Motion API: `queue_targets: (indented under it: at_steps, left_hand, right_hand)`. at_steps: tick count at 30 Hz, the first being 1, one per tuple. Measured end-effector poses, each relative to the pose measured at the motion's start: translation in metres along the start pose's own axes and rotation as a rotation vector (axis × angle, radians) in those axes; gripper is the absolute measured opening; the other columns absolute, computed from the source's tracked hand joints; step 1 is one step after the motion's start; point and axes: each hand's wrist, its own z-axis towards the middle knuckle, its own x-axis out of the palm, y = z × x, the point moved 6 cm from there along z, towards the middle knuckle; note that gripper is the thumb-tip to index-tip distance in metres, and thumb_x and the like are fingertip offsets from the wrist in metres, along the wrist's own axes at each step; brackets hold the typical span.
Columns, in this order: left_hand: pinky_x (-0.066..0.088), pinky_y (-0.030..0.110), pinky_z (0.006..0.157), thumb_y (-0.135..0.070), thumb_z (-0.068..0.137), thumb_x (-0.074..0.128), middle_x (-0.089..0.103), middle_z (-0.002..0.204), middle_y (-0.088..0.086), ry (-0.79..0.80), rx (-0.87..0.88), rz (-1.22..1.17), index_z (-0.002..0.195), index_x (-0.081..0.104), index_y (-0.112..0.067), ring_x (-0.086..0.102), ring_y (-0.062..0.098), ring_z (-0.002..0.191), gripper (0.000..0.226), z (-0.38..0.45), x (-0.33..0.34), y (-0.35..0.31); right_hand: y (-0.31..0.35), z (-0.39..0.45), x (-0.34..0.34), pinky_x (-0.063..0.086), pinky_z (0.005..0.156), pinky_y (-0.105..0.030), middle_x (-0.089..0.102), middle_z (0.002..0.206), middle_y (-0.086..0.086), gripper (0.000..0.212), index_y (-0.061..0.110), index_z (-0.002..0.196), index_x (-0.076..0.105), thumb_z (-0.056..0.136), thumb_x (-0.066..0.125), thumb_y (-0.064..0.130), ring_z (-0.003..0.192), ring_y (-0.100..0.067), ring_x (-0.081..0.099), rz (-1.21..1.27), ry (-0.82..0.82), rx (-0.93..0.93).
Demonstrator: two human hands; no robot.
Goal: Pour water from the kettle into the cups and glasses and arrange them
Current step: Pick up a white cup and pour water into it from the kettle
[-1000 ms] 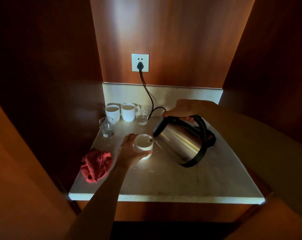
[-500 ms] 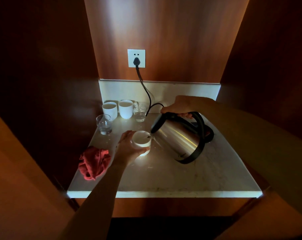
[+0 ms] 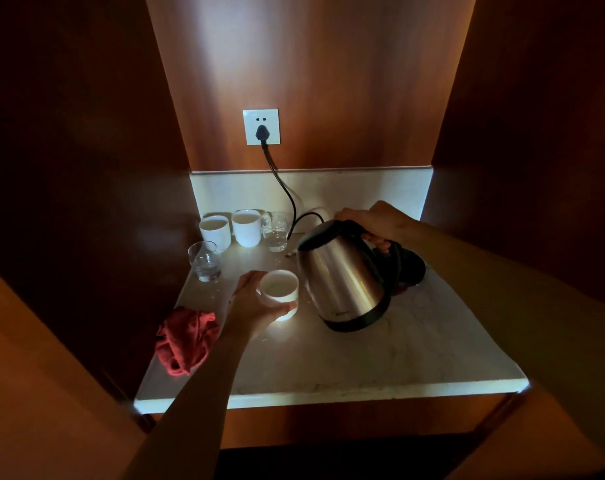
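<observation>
Left hand [image 3: 251, 303]: wrapped round white cup [image 3: 279, 293]. Right hand [image 3: 374, 221]: gripping kettle [image 3: 342, 278] handle, kettle just right of cup.

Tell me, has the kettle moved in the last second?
Yes. The kettle, gripped by the right hand, has tipped back toward upright, its spout swinging up and away from the cup held by the left hand, back toward its black base.

Single head-worn wide-angle view, looking forward and down into a wooden alcove, counter [image 3: 346, 348] close below, socket [image 3: 261, 126] on the far wall, both forearms entering from the near edge.
</observation>
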Motion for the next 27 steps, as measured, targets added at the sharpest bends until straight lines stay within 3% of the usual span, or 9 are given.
queue_targets:
  at_steps: [4,10,18,22,27]
  left_hand:
    - [0.053,0.036,0.090,-0.059,0.041,0.089,0.049,0.108,-0.005,0.043,-0.046,0.096,0.112,0.058,-0.026,0.056,0.016,0.101,0.084,0.008,-0.001,-0.004]
    - [0.053,0.037,0.089,-0.064,0.043,0.087,0.047,0.110,0.000,0.103,-0.039,0.229,0.113,0.058,-0.019,0.053,0.020,0.103,0.088,0.022,0.003,-0.007]
    - [0.050,0.027,0.079,-0.079,0.038,0.078,0.054,0.103,-0.007,0.089,0.016,0.203,0.102,0.063,-0.026,0.053,0.009,0.098,0.085,0.064,0.034,-0.043]
    - [0.048,0.026,0.080,-0.065,0.041,0.084,0.052,0.109,-0.003,0.046,0.023,0.156,0.107,0.065,-0.020,0.054,0.013,0.100,0.083,0.093,0.057,-0.069]
    - [0.043,0.021,0.082,-0.064,0.043,0.087,0.052,0.116,0.004,0.105,-0.001,0.172,0.118,0.063,-0.012,0.049,0.014,0.105,0.094,0.123,0.098,-0.073]
  right_hand:
    - [-0.010,-0.005,-0.006,0.040,0.050,-0.028,0.045,0.043,-0.011,0.066,0.008,0.051,0.052,0.075,0.067,0.068,0.034,-0.020,0.042,0.132,-0.101,0.016]
    - [-0.042,-0.010,-0.021,0.038,0.044,-0.025,0.046,0.036,-0.004,0.065,0.009,0.050,0.051,0.076,0.070,0.065,0.030,-0.015,0.042,0.369,-0.338,0.090]
    - [-0.088,-0.002,-0.055,0.041,0.044,-0.020,0.061,0.063,-0.002,0.060,0.016,0.070,0.061,0.065,0.069,0.075,0.054,-0.018,0.059,0.516,-0.586,0.208]
    - [-0.110,0.001,-0.080,0.055,0.057,-0.033,0.071,0.073,-0.013,0.081,0.006,0.072,0.069,0.049,0.062,0.083,0.061,-0.024,0.066,0.473,-0.716,0.210]
    - [-0.134,0.004,-0.099,0.058,0.071,-0.034,0.073,0.086,-0.008,0.068,0.014,0.077,0.071,0.058,0.069,0.079,0.076,-0.024,0.070,0.413,-0.795,0.199]
